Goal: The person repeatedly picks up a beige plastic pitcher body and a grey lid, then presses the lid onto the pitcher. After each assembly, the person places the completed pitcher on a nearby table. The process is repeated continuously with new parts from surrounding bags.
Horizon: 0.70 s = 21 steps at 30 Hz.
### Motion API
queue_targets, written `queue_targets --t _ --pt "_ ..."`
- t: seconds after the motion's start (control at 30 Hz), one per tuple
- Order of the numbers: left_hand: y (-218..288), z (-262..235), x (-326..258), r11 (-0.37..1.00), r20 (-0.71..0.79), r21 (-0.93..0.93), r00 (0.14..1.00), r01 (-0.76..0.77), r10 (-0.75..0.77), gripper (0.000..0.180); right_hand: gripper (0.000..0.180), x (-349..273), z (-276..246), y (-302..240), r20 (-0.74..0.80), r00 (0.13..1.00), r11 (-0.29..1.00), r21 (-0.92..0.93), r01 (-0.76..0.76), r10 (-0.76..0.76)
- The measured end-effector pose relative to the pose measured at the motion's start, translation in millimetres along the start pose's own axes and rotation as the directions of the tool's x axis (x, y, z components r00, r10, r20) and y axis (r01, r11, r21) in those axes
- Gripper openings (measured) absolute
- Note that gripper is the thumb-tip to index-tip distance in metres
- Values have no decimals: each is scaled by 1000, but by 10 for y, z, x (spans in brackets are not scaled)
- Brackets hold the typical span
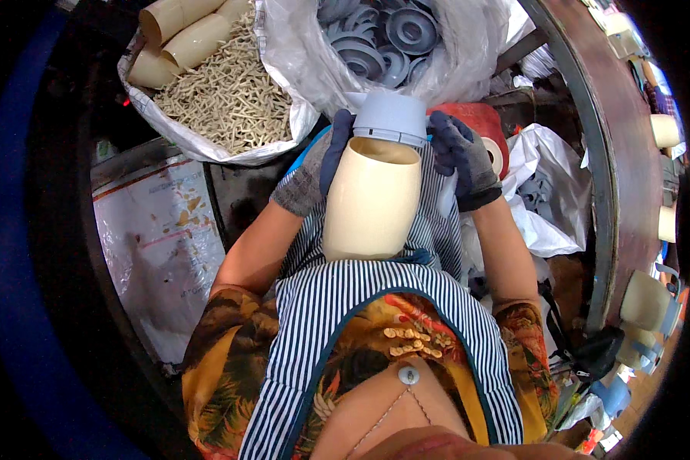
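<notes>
While hands (320, 167) (466, 163) hold collar (391, 116), sacks (303, 121) sit nr

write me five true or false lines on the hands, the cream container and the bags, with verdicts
1. The cream container has its open end toward the blue-grey part. True.
2. The left hand is bare. False: both it and the right hand are gloved.
3. The blue-grey part is between the two hands. True.
4. The small cream sticks lie loose on the floor. False: the small cream sticks are in a white sack.
5. The plastic bag holds round grey parts. True.
</notes>
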<state>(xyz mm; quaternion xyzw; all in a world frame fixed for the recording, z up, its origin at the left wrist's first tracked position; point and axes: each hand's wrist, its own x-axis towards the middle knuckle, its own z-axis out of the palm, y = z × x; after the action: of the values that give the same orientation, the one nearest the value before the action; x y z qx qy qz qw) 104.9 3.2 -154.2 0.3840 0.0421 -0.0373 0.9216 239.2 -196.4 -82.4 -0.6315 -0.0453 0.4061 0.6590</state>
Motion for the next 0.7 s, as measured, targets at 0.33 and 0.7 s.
queue_targets --t 0.33,0.7 --pt "127 119 -21 999 -114 44 993 20 -15 72 21 19 56 177 -69 969 960 -167 225 -239" --pt "518 274 81 830 -150 498 968 252 -203 80 19 359 -201 731 -62 771 705 -456 543 -634"
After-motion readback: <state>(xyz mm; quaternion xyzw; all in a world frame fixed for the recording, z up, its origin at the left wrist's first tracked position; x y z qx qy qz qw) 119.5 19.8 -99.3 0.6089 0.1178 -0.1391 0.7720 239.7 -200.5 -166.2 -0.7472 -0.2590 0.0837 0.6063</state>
